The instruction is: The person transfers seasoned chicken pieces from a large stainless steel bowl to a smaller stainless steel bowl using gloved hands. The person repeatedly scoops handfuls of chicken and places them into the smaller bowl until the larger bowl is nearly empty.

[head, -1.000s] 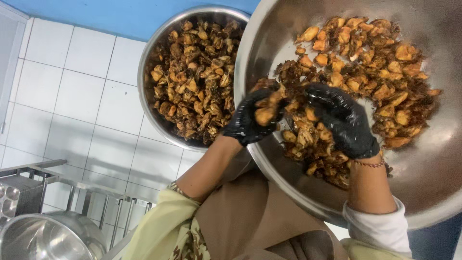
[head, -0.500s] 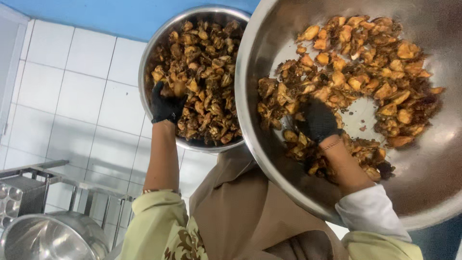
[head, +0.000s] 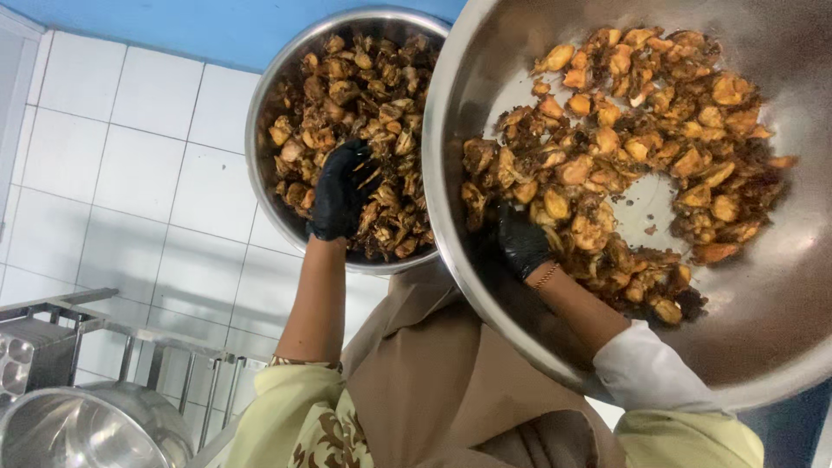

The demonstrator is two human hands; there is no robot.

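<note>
the left hand (head: pixel 340 191), in a black glove, rests inside the smaller steel bowl (head: pixel 269 95), fingers spread loosely over the dark brown fried pieces (head: pixel 364 95) heaped there. it lies flat on the pile near the bowl's lower rim; whether it pinches any one piece cannot be told.

the right hand (head: pixel 523 243), also in a black glove, is pushed into the golden fried pieces (head: pixel 641 113) in the big steel bowl (head: pixel 780 347). its fingers are buried among the pieces at the left side of the heap, so how far they are curled, and whether they have hold of anything, cannot be told. a thin bracelet (head: pixel 546 276) sits at the wrist, and a white cuff (head: pixel 646 373) shows further up the arm.

the two bowls sit side by side, the big one's rim overlapping the smaller one's edge. the golden pieces lie in a ring round a bare patch of the bowl's bottom.

behind are a white tiled wall (head: pixel 130 173) with a blue band above, a metal rack (head: pixel 78 329) and another shiny steel pot (head: pixel 87 429) at the lower left.
</note>
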